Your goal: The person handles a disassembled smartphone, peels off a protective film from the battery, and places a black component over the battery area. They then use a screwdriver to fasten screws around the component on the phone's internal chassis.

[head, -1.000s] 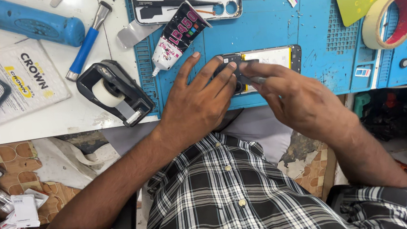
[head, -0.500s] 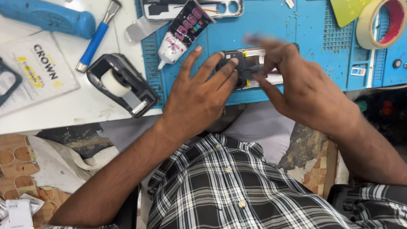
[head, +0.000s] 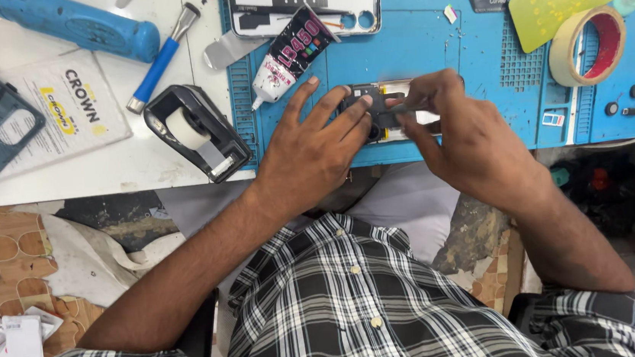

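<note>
Hands are working an opened phone (head: 392,111) lying on the blue mat (head: 429,54): left hand (head: 315,152) pressing flat, right hand (head: 459,135) pinching a part. Slipping fingers risk tearing it.

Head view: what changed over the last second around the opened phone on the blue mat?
The right hand slid left over the opened phone, covering more of it. The left hand stayed pressed on its left end; glue tube and tape dispenser unmoved.
</note>
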Demonstrator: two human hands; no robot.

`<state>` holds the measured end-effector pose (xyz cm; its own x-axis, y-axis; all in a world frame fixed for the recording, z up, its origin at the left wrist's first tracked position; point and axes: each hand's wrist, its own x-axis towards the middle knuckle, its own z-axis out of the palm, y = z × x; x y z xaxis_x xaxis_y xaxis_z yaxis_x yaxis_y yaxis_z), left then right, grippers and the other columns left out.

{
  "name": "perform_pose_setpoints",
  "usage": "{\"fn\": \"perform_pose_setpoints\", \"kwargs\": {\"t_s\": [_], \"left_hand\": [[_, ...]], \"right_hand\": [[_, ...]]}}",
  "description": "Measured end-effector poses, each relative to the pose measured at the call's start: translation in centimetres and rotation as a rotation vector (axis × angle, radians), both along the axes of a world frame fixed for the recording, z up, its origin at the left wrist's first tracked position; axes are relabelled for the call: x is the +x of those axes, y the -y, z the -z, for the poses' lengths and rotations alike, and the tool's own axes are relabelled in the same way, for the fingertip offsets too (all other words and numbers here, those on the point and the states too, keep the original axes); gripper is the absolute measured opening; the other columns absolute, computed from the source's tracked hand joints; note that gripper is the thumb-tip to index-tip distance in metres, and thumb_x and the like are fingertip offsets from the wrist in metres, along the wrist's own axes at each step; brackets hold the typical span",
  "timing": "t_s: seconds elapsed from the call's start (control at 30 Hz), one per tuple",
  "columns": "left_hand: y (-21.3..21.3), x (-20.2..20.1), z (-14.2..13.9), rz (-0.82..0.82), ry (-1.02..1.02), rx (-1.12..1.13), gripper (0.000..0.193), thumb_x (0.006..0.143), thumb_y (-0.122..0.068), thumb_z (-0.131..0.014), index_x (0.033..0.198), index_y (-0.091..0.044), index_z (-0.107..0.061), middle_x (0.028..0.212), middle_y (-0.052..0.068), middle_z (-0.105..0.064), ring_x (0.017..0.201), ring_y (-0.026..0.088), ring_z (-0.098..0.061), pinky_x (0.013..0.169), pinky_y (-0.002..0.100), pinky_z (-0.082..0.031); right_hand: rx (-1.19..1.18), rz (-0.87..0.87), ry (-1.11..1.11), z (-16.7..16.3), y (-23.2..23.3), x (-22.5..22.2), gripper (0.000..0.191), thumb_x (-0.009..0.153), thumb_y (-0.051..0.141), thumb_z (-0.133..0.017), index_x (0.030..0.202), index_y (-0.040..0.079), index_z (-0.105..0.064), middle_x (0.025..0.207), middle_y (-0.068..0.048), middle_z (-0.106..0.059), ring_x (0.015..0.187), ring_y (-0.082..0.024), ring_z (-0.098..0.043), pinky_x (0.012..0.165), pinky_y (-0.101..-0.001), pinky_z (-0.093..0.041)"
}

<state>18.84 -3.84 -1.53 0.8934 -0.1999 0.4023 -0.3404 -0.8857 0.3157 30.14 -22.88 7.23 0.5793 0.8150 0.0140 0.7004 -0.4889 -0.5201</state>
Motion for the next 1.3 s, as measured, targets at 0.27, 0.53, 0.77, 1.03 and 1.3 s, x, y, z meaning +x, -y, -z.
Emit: {"fn": "perform_pose_setpoints", "kwargs": {"t_s": [0.27, 0.53, 0.77, 1.03, 1.3], "left_hand": [[0.1, -0.1, -0.1, 0.000, -0.022, -0.013, 0.024, 0.096, -0.015, -0.066, 0.118, -0.009, -0.073, 0.138, 0.004, -0.066, 0.134, 0.023, -0.054, 0.124, 0.052, -0.029], [-0.1, -0.1, -0.9, 0.002, -0.043, 0.010, 0.030, 0.092, -0.013, -0.067, 0.121, -0.008, -0.073, 0.139, 0.002, -0.066, 0.133, 0.022, -0.055, 0.122, 0.051, -0.030], [-0.1, -0.2, -0.7, 0.005, -0.058, 0.010, 0.031, 0.093, -0.013, -0.067, 0.123, -0.007, -0.072, 0.141, 0.003, -0.065, 0.132, 0.023, -0.055, 0.121, 0.050, -0.031], [-0.4, -0.4, -0.4, 0.032, 0.001, 0.040, 0.031, 0.096, -0.016, -0.067, 0.124, -0.006, -0.072, 0.139, 0.005, -0.066, 0.131, 0.021, -0.058, 0.121, 0.048, -0.033], [-0.3, -0.9, 0.0, 0.018, 0.022, 0.075, 0.025, 0.099, -0.018, -0.068, 0.119, -0.007, -0.074, 0.129, 0.006, -0.070, 0.128, 0.021, -0.060, 0.122, 0.047, -0.032]], "right_hand": [[0.012, -0.018, -0.010, 0.5, 0.3, 0.0, 0.034, 0.101, 0.007, -0.072, 0.115, -0.004, -0.043, 0.108, -0.017, -0.075, 0.093, -0.030, -0.077, 0.068, -0.0361, -0.061], [-0.059, 0.047, -0.051, -0.3, -1.1, -0.9, 0.028, 0.102, 0.007, -0.068, 0.115, -0.003, -0.045, 0.095, -0.015, -0.074, 0.084, -0.033, -0.075, 0.064, -0.0409, -0.058], [0.007, 0.048, -0.071, 0.4, -0.3, -1.0, 0.031, 0.103, 0.005, -0.066, 0.124, 0.001, -0.044, 0.100, -0.013, -0.075, 0.088, -0.029, -0.076, 0.066, -0.0388, -0.058], [0.415, 0.157, -0.079, 2.4, 4.5, 2.3, 0.060, 0.112, -0.011, -0.067, 0.147, 0.009, -0.023, 0.120, -0.017, -0.069, 0.111, -0.025, -0.076, 0.090, -0.0308, -0.065], [0.459, 0.275, 0.057, 4.7, 9.4, 5.8, 0.067, 0.118, -0.018, -0.065, 0.153, 0.013, -0.016, 0.121, -0.020, -0.063, 0.114, -0.026, -0.072, 0.100, -0.0311, -0.065]]}}
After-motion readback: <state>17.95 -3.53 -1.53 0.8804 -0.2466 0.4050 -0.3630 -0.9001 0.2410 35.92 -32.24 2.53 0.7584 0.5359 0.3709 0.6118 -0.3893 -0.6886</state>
